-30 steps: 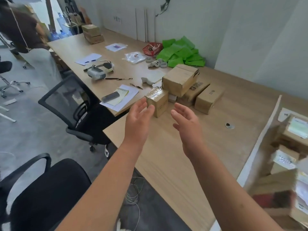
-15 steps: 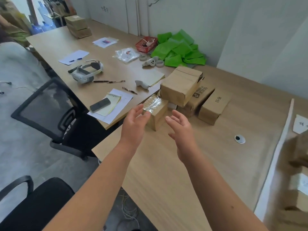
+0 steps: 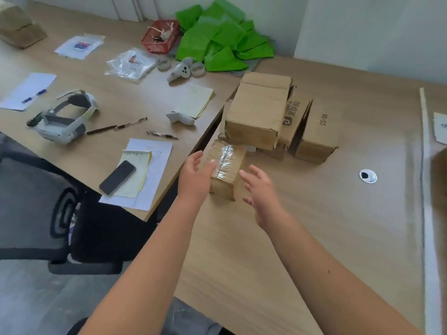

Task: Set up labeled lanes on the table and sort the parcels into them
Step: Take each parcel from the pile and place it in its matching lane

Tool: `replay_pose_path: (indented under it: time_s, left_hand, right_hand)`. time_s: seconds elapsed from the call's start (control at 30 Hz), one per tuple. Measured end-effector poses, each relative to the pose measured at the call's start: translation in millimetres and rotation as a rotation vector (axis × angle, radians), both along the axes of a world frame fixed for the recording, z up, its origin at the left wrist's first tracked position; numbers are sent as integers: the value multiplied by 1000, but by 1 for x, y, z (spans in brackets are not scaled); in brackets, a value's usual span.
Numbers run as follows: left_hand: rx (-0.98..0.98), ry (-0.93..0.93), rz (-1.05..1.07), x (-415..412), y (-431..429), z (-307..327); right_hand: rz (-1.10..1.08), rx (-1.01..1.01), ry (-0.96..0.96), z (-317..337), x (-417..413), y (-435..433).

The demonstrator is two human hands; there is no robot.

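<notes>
We list one small taped parcel (image 3: 227, 165) by the table's (image 3: 314, 226) left edge, just before the larger boxes (image 3: 256, 114), with our left hand (image 3: 196, 180) and right hand (image 3: 261, 192) flanking it, fingers straight and apart, clasping nothing.

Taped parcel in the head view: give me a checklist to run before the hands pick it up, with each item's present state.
1. Empty, fingers open, left hand and right hand: ok.
2. Hands flank the taped parcel, one at each side: ok.
3. Contact on both sides: cannot tell; no fingers are curled round it yet.
4. Parcel free of the large box behind it: cannot tell.
5. Readable lane label: cannot tell; blurred.
</notes>
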State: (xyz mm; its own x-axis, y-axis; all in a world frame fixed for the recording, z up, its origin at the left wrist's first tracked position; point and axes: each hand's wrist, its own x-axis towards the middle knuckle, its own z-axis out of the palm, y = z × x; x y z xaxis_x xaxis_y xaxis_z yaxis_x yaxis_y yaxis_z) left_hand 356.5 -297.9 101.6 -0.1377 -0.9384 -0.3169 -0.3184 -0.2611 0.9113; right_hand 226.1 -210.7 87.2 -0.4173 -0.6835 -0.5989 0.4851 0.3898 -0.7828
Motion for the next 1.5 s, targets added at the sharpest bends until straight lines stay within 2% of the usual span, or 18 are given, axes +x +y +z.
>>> replay_pose_path:
  time_s: [0.13, 0.37, 0.7, 0.87, 1.1, 1.3, 1.5]
  left_hand:
    - [50, -97, -106, 1, -48, -25]
    - [206, -158, -226, -14, -80, -42]
    - [200, -13, -173, -18, -47, -43]
    - [183, 20, -199, -28, -12, -29]
    - [127, 119, -245, -56, 64, 12]
    - [51, 241, -286, -88, 158, 44]
    - [-25, 344, -325, -117, 290, 87]
  right_hand:
    - [-113, 66, -64, -19, 13, -35]
    - [-164, 151, -16, -39, 15, -64]
    - [-197, 73, -16, -47, 19, -52]
    - [-235, 25, 4, -30, 7, -15]
    - [-285, -72, 129, 3, -21, 66]
    - [-386, -194, 229, 30, -49, 161]
    - [-361, -317, 290, 80, -80, 295]
